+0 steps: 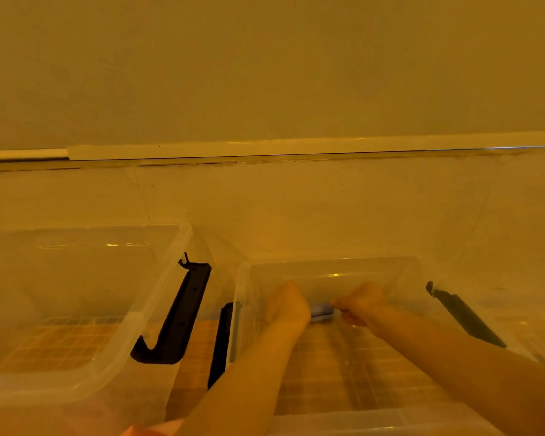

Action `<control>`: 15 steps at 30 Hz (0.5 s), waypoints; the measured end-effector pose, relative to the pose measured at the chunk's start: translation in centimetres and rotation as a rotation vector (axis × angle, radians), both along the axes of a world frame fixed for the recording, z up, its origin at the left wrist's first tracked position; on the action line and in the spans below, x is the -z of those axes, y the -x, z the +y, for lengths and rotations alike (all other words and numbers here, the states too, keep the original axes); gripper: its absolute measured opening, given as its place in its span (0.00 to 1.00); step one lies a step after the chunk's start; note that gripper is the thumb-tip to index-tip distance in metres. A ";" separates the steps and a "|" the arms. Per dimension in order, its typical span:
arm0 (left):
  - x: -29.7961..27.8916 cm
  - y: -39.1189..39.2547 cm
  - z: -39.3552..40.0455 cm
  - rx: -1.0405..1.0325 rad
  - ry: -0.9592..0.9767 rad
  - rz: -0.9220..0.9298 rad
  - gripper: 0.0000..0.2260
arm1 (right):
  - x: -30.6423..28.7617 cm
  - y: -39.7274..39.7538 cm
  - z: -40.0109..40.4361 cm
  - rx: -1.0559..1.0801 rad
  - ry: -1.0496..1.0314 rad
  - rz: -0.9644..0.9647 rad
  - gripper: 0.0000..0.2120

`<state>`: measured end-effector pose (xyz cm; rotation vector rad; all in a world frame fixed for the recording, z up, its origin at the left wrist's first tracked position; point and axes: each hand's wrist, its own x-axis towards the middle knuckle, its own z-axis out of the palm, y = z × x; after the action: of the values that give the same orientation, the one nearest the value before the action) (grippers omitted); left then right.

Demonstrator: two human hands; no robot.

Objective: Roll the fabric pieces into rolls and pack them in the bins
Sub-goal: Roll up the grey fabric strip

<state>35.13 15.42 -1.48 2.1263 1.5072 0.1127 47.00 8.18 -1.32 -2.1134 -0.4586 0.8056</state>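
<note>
Yellow-lit room, plain wall filling the upper half of the frame, pale baseboard strip (265, 147) crossing at mid-height, pale floor (296, 209) below.

Lower centre right: both hands inside a clear plastic bin (243, 287), reaching in from the bottom edge. Between them, a small grey-blue fabric roll (322, 310), only a short stretch visible in the gap. Left hand (286, 305) curled over the roll's left end, fingers hidden on the far side. Right hand (361, 302) closed round the roll's right end, fingertips pinching it. Roll lying crosswise, low in the far part of the bin, near the back wall; contact with the bin floor cannot be told.

Outward from the hands: checked pattern showing through the bin's clear bottom. Black latch handle (221, 341) hanging on the bin's left side, another black latch (466, 316) on its right side, angled outward.

Lower left of the frame: second clear bin (158, 294), with a checked pattern seen through its base too. Black latch handle (177, 313) swung open on its right side, lying in the gap between the two bins. Bins side by side, near but apart.
</note>
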 end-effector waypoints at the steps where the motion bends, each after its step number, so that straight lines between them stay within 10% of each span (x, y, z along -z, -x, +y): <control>1: -0.2 0.0 0.0 -0.002 0.039 -0.002 0.10 | -0.5 -0.1 -0.2 -0.014 -0.027 0.039 0.08; 15: -10.0 4.7 -7.2 0.078 -0.183 -0.605 0.08 | -12.3 4.9 -9.5 0.001 -0.491 0.000 0.07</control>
<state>30.44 8.18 8.55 2.0219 1.0826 0.8128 42.14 -1.34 10.98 -1.6574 -0.5885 0.6158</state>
